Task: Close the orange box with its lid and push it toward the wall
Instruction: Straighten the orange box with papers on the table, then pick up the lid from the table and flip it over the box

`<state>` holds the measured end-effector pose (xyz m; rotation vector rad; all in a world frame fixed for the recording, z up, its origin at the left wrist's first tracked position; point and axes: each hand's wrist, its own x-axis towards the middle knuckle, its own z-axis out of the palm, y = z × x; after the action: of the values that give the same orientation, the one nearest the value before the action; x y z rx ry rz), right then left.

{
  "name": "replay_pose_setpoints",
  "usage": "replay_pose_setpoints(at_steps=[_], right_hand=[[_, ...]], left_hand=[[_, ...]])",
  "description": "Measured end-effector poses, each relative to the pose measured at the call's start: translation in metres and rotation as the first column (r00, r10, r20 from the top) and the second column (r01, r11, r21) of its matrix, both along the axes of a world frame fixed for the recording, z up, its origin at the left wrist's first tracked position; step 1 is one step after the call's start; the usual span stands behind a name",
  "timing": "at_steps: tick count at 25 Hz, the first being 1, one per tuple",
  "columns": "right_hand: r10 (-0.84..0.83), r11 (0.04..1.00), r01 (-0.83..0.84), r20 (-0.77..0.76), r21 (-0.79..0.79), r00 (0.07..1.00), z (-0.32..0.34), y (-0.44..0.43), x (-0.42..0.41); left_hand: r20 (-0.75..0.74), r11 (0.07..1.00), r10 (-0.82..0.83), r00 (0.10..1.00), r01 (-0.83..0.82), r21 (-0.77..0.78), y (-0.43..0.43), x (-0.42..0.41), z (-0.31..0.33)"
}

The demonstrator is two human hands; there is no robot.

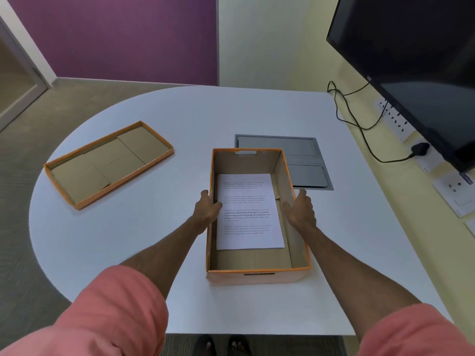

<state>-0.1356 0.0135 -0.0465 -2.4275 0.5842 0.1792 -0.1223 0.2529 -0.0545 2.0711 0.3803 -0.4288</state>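
The orange box [257, 277] stands uncovered on the white table [195, 116], just right of centre, with a printed sheet of paper [249, 214] lying flat inside. Its lid [108, 163] lies upside down at the table's left, well apart from the box. My left hand [207, 209] is on the box's left wall, thumb outside and fingers over the rim inside. On the right wall my right hand [300, 210] holds the same way.
A grey flap panel [305, 163] is set into the table just behind the box. A black monitor [411, 60] hangs on the yellow wall at right, with a black cable [359, 124] and wall sockets [395, 119] below it. The table's front edge is near me.
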Motion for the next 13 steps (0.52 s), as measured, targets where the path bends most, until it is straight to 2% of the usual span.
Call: replay_pose_setpoints(at_steps=[3,6,11,13], right_hand=[[0.132,0.955,-0.101,0.096,-0.277,0.987,0.008,0.007,0.004],[0.275,0.882,-0.189,0.145,-0.431,0.951,0.019,0.02,0.014],[0.414,0.827,-0.321,0.115,-0.461,0.903,0.037,0.06,0.035],[0.453,0.814,-0.35,0.128,-0.463,0.882,0.042,0.078,0.043]], left_hand=[[0.096,0.99,-0.084,0.992,0.072,0.123,0.006,0.004,0.01],[0.185,0.963,-0.174,0.967,0.128,0.237,0.015,0.009,0.024],[0.271,0.883,-0.305,0.913,0.165,0.439,0.035,0.025,0.056],[0.264,0.832,-0.345,0.901,0.163,0.53,0.045,0.032,0.066]])
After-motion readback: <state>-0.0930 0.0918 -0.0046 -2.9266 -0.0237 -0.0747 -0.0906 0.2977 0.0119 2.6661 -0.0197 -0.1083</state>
